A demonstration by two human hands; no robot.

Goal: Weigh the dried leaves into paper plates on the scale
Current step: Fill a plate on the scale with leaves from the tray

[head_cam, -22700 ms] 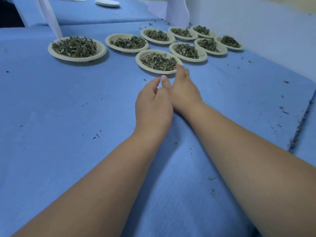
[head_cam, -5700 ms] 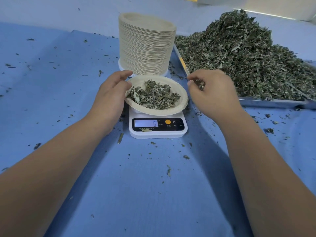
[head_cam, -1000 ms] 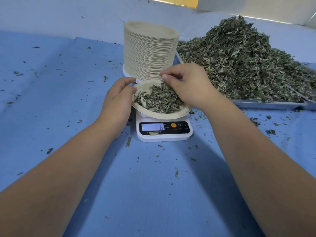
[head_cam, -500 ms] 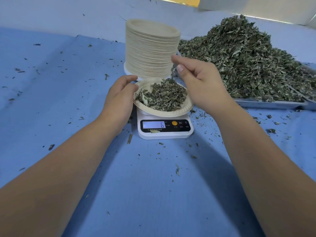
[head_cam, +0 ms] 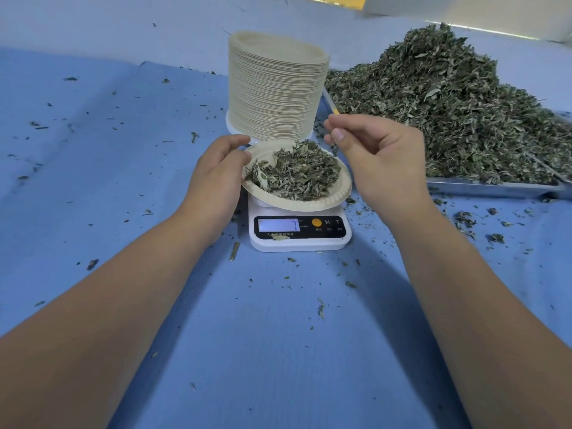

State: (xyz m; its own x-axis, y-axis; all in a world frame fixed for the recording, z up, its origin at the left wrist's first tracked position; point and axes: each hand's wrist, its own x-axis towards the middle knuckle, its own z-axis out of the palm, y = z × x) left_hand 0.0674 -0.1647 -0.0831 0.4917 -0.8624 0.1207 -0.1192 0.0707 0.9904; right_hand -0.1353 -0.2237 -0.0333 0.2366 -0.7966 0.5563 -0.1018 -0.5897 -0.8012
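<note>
Head view: the plate (head_cam: 337,199) of leaves (head_cam: 297,174) sits on the scale (head_cam: 298,243) in the middle of the frame. The left hand (head_cam: 216,178) grips the plate's left rim. The right hand (head_cam: 383,162) hangs just right of it, fingers curled; I cannot tell if it holds a leaf.

Beige plate (head_cam: 335,198), grey-green leaves (head_cam: 297,174), white scale (head_cam: 298,244) w/ orange btn (head_cam: 316,222), blue cloth (head_cam: 263,335).

It is a herb-packing workroom: blue cloth-covered table (head_cam: 93,196), silver metal tray (head_cam: 495,187) heaped with dried green leaves (head_cam: 448,119), tall stack of beige paper plates (head_cam: 275,97).
</note>
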